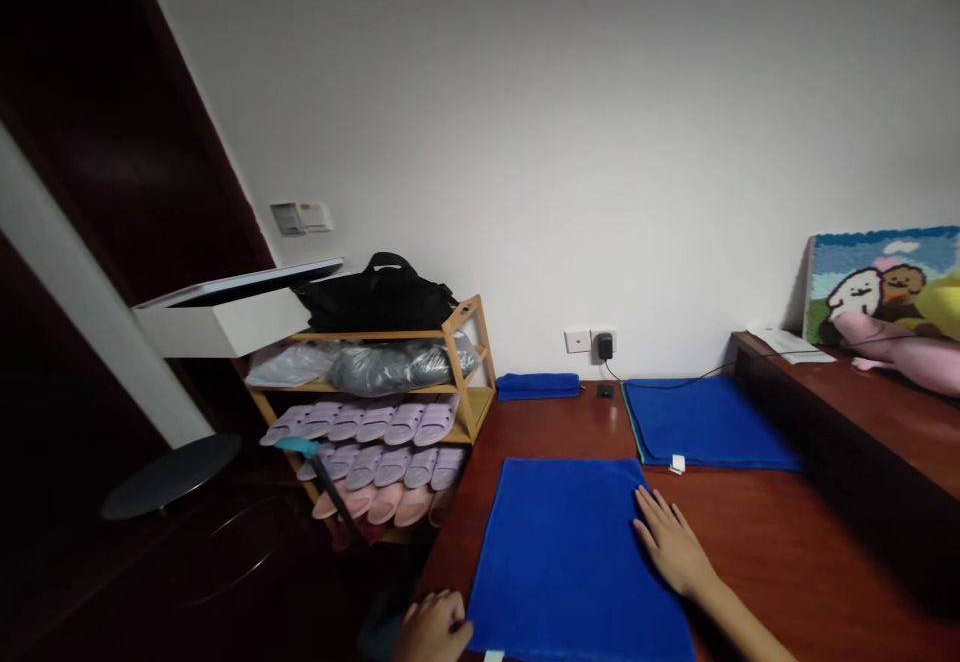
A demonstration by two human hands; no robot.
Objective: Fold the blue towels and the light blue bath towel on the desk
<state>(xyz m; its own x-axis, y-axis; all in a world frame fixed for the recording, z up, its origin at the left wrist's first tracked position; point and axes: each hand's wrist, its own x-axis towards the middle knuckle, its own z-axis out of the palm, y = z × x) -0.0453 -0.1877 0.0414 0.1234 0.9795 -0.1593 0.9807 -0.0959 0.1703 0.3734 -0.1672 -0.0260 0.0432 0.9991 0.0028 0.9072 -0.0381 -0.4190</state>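
A blue towel (pixel 574 552) lies spread flat on the reddish-brown table, with a small white tag (pixel 493 656) at its lower edge. My right hand (pixel 673 544) rests palm down, fingers stretched out, on the towel's right edge and the bare wood beside it. At the towel's lower left corner, my left hand (pixel 435 628) is closed with curled fingers against the edge; whether cloth is pinched in them is hidden. Behind lie a stack of folded blue towels (pixel 705 422) with a white label and a rolled blue towel (pixel 538 386) against the wall.
A wooden rack (pixel 469 412) at left carries slippers (pixel 401 422), plastic-wrapped items and a black bag (pixel 379 294). A white box (pixel 225 327) juts out above a round stool (pixel 172 477). A plugged-in adapter (pixel 604 346) trails a cable toward a raised ledge (pixel 862 392) with a pink plush toy (pixel 911 352).
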